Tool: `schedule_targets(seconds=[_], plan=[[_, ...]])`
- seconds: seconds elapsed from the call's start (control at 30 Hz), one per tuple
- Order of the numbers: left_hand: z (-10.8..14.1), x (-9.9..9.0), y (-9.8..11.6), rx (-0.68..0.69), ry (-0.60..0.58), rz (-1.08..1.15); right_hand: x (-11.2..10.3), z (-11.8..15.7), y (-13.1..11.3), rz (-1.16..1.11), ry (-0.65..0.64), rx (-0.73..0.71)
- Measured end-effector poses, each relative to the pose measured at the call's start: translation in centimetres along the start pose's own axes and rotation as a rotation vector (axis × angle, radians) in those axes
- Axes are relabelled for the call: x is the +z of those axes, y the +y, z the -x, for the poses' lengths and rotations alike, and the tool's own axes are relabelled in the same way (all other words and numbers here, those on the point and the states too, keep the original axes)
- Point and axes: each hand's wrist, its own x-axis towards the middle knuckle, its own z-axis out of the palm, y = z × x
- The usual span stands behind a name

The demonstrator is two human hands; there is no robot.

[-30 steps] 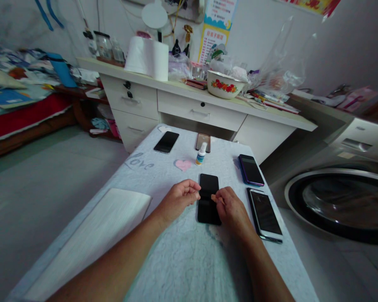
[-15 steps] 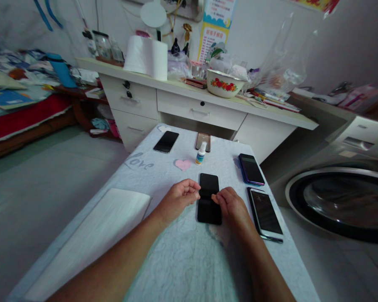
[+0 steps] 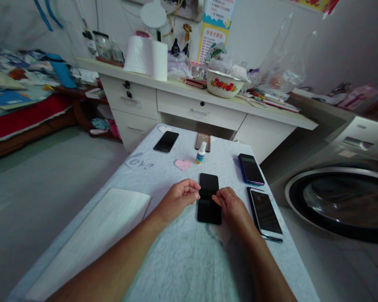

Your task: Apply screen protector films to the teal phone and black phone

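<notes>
A black phone (image 3: 208, 209) lies flat on the cloth-covered table, its top end pointing away from me. At its left edge is my left hand (image 3: 179, 199), fingers loosely curled, with a gap between thumb and forefinger and nothing visible in it. My right hand (image 3: 231, 205) is closed in a pinch over the phone's right edge. A small orange-tan bit shows at its fingertips, too small to name. Beyond the phone stands a small white spray bottle (image 3: 200, 153) with a blue and yellow label.
Another phone (image 3: 166, 141) lies far left, a phone case (image 3: 203, 141) behind the bottle. On the right are stacked phones (image 3: 251, 169) and a white-framed phone (image 3: 266, 212) on a dark one. A pale board (image 3: 97, 239) lies left. Behind stands a desk (image 3: 182, 105); right, a washing machine (image 3: 343, 167).
My right hand's fingertips have shifted very slightly over the phone. My left hand and the phone look unchanged.
</notes>
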Motion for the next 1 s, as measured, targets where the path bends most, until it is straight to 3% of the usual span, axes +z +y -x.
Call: schedule_targets(seconds=[0.23,0.5,0.87,1.0], plan=[[0.02,-0.12,-0.08,0.012,0.002,-0.01,0.1,0.15,0.49,0.005,-0.043,0.025],[0.06,-0.06,-0.11,0.009,0.003,0.004,-0.75,0.42,0.65,-0.022,-0.088,-0.068],[-0.2,-0.26,-0.49,0.009,-0.009,-0.023,-0.17,0.08,-0.14,-0.069,0.094,-0.054],[-0.23,-0.3,-0.64,0.013,-0.019,-0.024,0.08,0.07,-0.09,-0.061,0.072,-0.031]])
